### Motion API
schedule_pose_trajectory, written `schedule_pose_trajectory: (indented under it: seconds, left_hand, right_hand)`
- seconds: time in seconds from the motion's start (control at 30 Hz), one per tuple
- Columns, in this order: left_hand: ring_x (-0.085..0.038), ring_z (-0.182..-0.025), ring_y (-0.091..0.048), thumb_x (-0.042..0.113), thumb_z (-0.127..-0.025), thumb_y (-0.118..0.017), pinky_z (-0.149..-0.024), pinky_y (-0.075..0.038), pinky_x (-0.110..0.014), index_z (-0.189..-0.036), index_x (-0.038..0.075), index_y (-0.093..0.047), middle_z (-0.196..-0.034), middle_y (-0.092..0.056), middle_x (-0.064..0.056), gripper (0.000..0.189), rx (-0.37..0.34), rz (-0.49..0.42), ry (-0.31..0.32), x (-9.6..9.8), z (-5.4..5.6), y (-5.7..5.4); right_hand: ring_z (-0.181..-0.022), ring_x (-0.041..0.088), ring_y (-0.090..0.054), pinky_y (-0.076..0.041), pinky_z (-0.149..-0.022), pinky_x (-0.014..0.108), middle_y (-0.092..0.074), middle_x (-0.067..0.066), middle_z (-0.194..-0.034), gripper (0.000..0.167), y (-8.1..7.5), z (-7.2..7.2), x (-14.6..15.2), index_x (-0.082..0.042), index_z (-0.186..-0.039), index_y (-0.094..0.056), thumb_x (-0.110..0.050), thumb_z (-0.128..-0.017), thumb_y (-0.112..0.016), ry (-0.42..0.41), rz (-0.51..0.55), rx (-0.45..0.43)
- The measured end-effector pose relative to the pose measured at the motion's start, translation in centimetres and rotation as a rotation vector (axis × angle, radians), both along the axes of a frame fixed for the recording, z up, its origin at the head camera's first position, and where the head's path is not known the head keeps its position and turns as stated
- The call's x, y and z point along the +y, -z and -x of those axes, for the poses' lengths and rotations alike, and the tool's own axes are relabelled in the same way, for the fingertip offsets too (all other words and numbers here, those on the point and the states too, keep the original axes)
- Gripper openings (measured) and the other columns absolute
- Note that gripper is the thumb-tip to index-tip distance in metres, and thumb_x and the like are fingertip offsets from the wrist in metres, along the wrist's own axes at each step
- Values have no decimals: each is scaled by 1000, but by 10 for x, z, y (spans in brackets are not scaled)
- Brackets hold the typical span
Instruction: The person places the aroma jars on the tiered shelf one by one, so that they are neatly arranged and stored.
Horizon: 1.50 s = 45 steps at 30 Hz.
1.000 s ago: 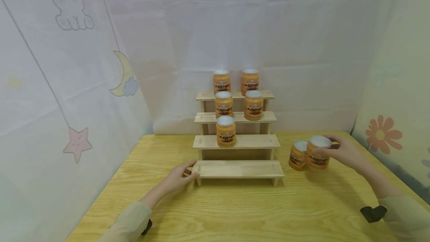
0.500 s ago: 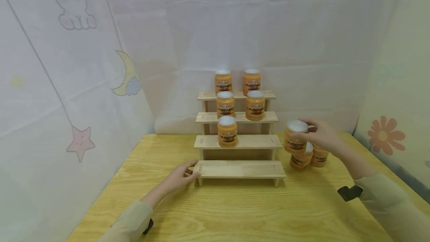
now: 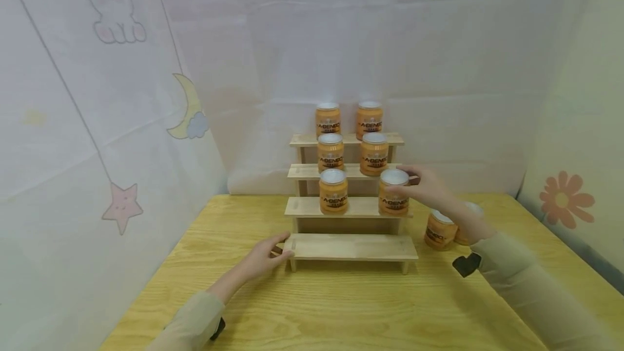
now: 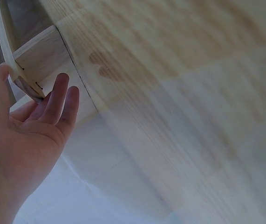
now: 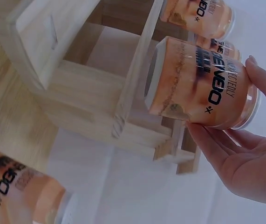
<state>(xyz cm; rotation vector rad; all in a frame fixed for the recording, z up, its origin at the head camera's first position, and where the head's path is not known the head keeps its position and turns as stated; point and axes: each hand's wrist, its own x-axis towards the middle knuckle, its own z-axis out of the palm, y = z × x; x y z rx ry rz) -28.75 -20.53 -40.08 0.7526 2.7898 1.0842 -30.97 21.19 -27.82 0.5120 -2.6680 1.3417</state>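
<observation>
My right hand [image 3: 425, 188] grips an orange jar [image 3: 394, 199] with a silver lid, thumb and fingers near its top. That jar is upright over the right part of the second step from the bottom of a wooden stepped shelf [image 3: 351, 246]. In the right wrist view, the jar's base [image 5: 154, 72] is close to the board's edge. My left hand [image 3: 263, 258] pinches the left end of the lowest step, also seen in the left wrist view as a board end [image 4: 28, 86] between thumb and fingers. Another jar [image 3: 333, 193] stands left on the same step as the held jar.
Two jars each stand on the top step [image 3: 347, 140] and the step below it [image 3: 352, 171]. On the table [image 3: 312, 307], right of the shelf, stand one jar [image 3: 440, 232] and another behind my right forearm [image 3: 470, 215]. Printed cloth [image 3: 439, 58] hangs behind and at both sides.
My right hand has lifted the jar off the table's right side and carried it left to the shelf's second step from the bottom. My left hand keeps its place on the lowest step.
</observation>
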Motion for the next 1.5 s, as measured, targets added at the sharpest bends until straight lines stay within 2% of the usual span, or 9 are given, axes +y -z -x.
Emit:
schedule_pose_trajectory:
  seconds: [0.2,0.57,0.77,1.13,1.4,1.5]
  left_hand:
    - [-28,-105,-59,41,-93,-56,-86,-53,-37,-145,4,-35,-143,-42,-18,66,-7,-5,0,1,-1,0]
    - [-27,-104,-59,39,-94,-56,-85,-53,-38,-144,5,-36,-143,-42,-19,65,-9,-15,-13,0,1,2]
    - [-28,-104,-60,40,-93,-56,-86,-53,-38,-144,3,-36,-142,-42,-20,66,2,-14,-11,-3,1,3]
    - [-27,-103,-60,40,-93,-57,-85,-53,-37,-144,3,-36,-143,-43,-18,66,11,-7,-15,-3,0,4]
    - [-27,-104,-60,41,-93,-57,-85,-53,-37,-144,5,-37,-143,-43,-16,66,8,1,-23,0,1,3]
    - [-27,-103,-60,41,-93,-57,-85,-53,-36,-144,5,-37,-143,-44,-17,66,10,-1,-22,1,2,3]
  right_hand:
    - [-108,32,-56,-53,-83,41,-54,15,-122,64,8,8,-12,-11,-135,-48,-40,-82,-71,-27,28,-9]
    - [-119,34,-49,-46,-94,47,-47,16,-130,68,16,16,-21,-8,-135,-39,-38,-83,-71,-15,124,-83]
    - [-119,34,-49,-46,-95,47,-47,17,-131,67,16,17,-27,-5,-133,-39,-36,-84,-71,-27,147,-81]
    - [-122,36,-47,-44,-97,50,-45,16,-131,67,22,22,-27,-6,-132,-38,-38,-84,-70,-39,155,-81]
    - [-121,36,-48,-45,-96,50,-46,17,-132,64,16,14,-28,-6,-133,-39,-35,-85,-70,-25,143,-79]
    - [-119,35,-49,-44,-96,50,-47,15,-131,65,19,17,-26,-8,-133,-40,-39,-84,-70,-10,133,-62]
